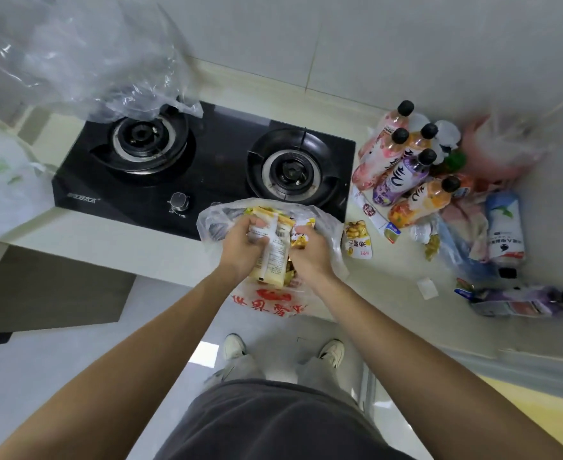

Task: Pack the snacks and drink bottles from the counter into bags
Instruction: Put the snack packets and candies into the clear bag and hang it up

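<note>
Both my hands are over the front edge of the bench, at the mouth of a thin plastic bag [326, 227] with red print that hangs over the edge. My left hand [243, 242] is curled around a pale snack packet [275, 247], back label up, fingers wrapped over its top left. My right hand [308, 252] grips the right side of the same bundle, fingers curled; yellow snack wrappers [301, 232] show just above it, inside the bag. The packet sits partly in the bag opening.

Just right of the bag, one small yellow snack pouch [358, 240] lies flat on the bench [389, 293]. Beyond it is a cluster of drink bottles [402, 167] with black caps, leaning together: pink, purple, orange labels. A white-and-blue bottle [504, 227] lies near them to the right, on crumpled plastic. Another bottle [538, 300] lies on its side near the bench's front right edge, probably purple-labelled, but it's blurred.

The black two-burner gas hob [203, 161] is behind the bag. A clear plastic bag [84, 58] hangs at top left, over the left burner. A white bag with green print [1, 180] is at the far left edge.
</note>
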